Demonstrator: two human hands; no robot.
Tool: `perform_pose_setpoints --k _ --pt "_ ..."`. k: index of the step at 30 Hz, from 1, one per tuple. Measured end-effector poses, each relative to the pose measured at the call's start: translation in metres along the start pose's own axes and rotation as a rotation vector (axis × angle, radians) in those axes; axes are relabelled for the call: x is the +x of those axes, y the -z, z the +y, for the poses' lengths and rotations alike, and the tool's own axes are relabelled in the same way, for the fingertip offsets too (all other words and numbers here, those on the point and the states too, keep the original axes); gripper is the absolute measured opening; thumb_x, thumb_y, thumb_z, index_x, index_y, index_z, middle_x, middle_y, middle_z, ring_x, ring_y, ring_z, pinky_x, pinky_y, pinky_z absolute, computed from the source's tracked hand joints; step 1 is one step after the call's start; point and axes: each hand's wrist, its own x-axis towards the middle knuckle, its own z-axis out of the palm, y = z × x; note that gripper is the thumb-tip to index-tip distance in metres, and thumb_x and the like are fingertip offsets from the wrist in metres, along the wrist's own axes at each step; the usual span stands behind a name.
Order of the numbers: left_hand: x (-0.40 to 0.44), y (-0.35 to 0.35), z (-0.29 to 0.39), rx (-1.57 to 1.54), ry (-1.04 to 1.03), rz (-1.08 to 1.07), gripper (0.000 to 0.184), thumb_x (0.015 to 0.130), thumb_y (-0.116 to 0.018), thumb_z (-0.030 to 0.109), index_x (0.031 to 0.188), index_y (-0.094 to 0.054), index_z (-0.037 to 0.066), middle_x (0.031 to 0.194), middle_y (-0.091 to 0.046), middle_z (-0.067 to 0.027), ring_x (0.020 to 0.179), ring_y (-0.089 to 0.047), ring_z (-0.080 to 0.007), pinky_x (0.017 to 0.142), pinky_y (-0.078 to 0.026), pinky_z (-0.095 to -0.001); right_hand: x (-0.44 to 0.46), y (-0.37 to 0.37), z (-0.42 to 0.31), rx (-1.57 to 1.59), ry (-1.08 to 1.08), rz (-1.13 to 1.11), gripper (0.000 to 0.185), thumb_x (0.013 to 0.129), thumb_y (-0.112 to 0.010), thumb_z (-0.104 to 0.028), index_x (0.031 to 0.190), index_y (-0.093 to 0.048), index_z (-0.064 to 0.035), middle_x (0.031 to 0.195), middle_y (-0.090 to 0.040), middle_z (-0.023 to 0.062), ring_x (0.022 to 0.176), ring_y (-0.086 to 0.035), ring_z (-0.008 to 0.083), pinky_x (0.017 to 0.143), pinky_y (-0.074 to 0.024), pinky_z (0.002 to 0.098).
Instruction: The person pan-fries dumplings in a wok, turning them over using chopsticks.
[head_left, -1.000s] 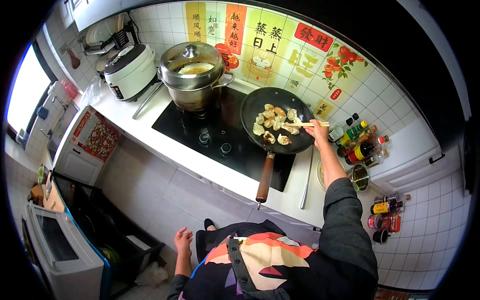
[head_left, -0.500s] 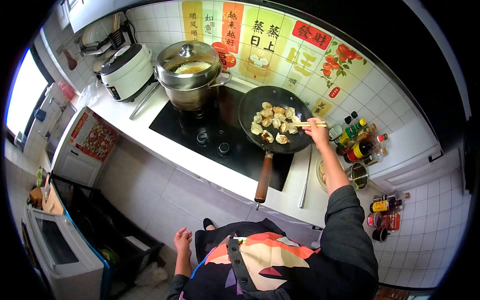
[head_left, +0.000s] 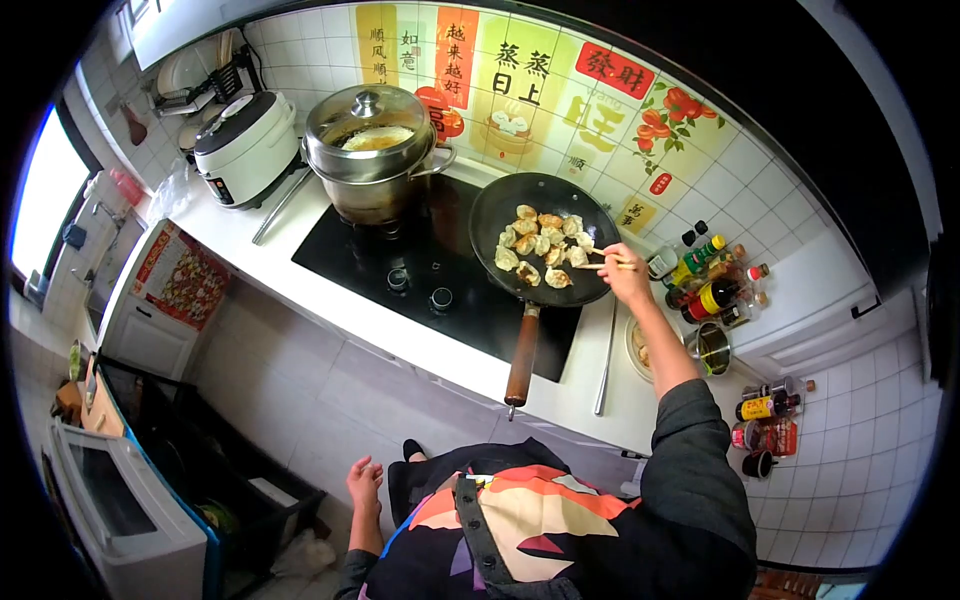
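Observation:
My right hand (head_left: pixel 626 275) is closed round a pair of wooden chopsticks (head_left: pixel 612 266) at the right rim of a black frying pan (head_left: pixel 495 215). The chopstick tips are apart, beside the dumplings (head_left: pixel 556 278) on the pan's right side. Several dumplings lie in the pan, some browned. The pan's wooden handle (head_left: pixel 522 362) points toward my body over the black hob (head_left: pixel 345 247). Low in front of me, away from the counter, my left hand (head_left: pixel 365 480) hangs with fingers loosely curled and apart, holding nothing.
A lidded steel pot (head_left: pixel 368 190) stands on the hob's left, with a white cooker (head_left: pixel 246 155) beyond it. Right of the pan are a metal utensil (head_left: pixel 605 365), a plate (head_left: pixel 636 362) with food, a steel bowl (head_left: pixel 708 349) and several bottles (head_left: pixel 716 297).
The chopsticks, earlier close together, are now spread, and my right hand has shifted slightly down relative to the pan. The whole view has drifted, moving the counter slightly left.

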Motion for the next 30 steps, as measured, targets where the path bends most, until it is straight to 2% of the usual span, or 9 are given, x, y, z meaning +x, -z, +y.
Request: perform_pose_setpoints --k 4,5,7,8,10,15,22,24,30 --pt "0.003 0.002 -0.002 -0.015 -0.004 -0.015 0.022 0.074 -0.046 0.003 0.096 -0.05 0.006 0.073 -0.057 -0.0057 0.062 -0.053 -0.0099 0.05 -0.04 -0.0184 -0.001 -0.01 0.014 -0.424 0.51 0.046 0.01 0.074 -0.045 -0.004 0.082 -0.051 -0.0014 0.07 -0.054 0.0141 0.054 -0.057 0.0188 0.051 -0.0455 0.029" --pt "0.004 0.001 -0.001 -0.021 0.003 -0.017 0.022 0.074 -0.046 0.003 0.095 -0.05 0.006 0.072 -0.057 -0.0058 0.061 -0.053 -0.0097 0.049 -0.04 -0.0182 0.001 -0.011 0.022 -0.425 0.508 0.048 0.01 0.074 -0.045 -0.004 0.082 -0.051 -0.0014 0.07 -0.054 0.0141 0.054 -0.057 0.0188 0.051 -0.0455 0.029" --pt "0.004 0.001 0.001 -0.016 0.004 -0.018 0.022 0.074 -0.046 0.003 0.095 -0.05 0.006 0.073 -0.057 -0.0057 0.061 -0.053 -0.0096 0.049 -0.04 -0.0183 0.008 -0.012 0.03 -0.152 0.309 0.082 0.01 0.076 -0.044 -0.007 0.081 -0.051 0.0003 0.068 -0.056 0.0132 0.055 -0.058 0.018 0.05 -0.046 0.0272" --pt "0.004 0.001 0.002 -0.014 0.005 -0.018 0.022 0.075 -0.046 0.003 0.095 -0.05 0.005 0.073 -0.057 -0.0056 0.062 -0.053 -0.0096 0.05 -0.04 -0.0184 0.012 -0.012 0.031 0.093 0.025 0.123 0.011 0.078 -0.044 -0.008 0.079 -0.051 -0.0001 0.067 -0.057 0.0116 0.057 -0.059 0.0184 0.051 -0.0471 0.0258" --pt "0.003 0.003 0.003 -0.017 0.001 -0.019 0.022 0.075 -0.045 0.003 0.096 -0.05 0.005 0.073 -0.057 -0.0054 0.062 -0.053 -0.0096 0.05 -0.04 -0.0185 0.019 -0.003 0.03 0.441 -0.304 0.182 0.011 0.078 -0.045 -0.01 0.081 -0.05 -0.0006 0.07 -0.056 0.0114 0.059 -0.059 0.0197 0.052 -0.0484 0.026" --pt "0.002 0.003 0.003 0.015 0.015 -0.017 0.021 0.075 -0.046 0.004 0.096 -0.05 0.005 0.073 -0.057 -0.005 0.063 -0.053 -0.0094 0.051 -0.04 -0.0188 0.027 0.006 0.039 0.735 -0.531 0.346 0.017 0.073 -0.045 -0.009 0.087 -0.042 0.0013 0.079 -0.053 0.018 0.069 -0.059 0.0276 0.062 -0.0492 0.0294" --pt "0.005 -0.001 0.008 0.019 0.015 -0.032 0.021 0.076 -0.046 0.005 0.096 -0.05 0.005 0.073 -0.057 -0.005 0.064 -0.053 -0.0096 0.052 -0.04 -0.0188 0.034 0.005 0.034 0.765 -0.443 0.363 0.018 0.077 -0.044 -0.009 0.09 -0.041 0.0032 0.081 -0.051 0.0166 0.067 -0.059 0.0265 0.064 -0.0491 0.0321" --pt "0.005 -0.003 0.008 0.03 0.014 -0.035 0.021 0.076 -0.046 0.005 0.096 -0.05 0.005 0.073 -0.057 -0.0051 0.064 -0.053 -0.0097 0.052 -0.04 -0.0188 0.034 0.002 0.031 0.679 -0.298 0.225 0.016 0.079 -0.043 -0.012 0.09 -0.043 0.0003 0.083 -0.052 0.0139 0.07 -0.059 0.0245 0.065 -0.0483 0.0308" --pt "0.008 -0.007 0.003 0.022 0.008 -0.039 0.02 0.075 -0.045 0.004 0.095 -0.049 0.005 0.073 -0.057 -0.0056 0.063 -0.053 -0.01 0.051 -0.041 -0.0189 0.04 -0.007 0.02 0.46 -0.157 0.166 0.011 0.082 -0.042 -0.012 0.084 -0.048 -0.003 0.078 -0.056 0.01 0.069 -0.059 0.0169 0.056 -0.0479 0.0236"
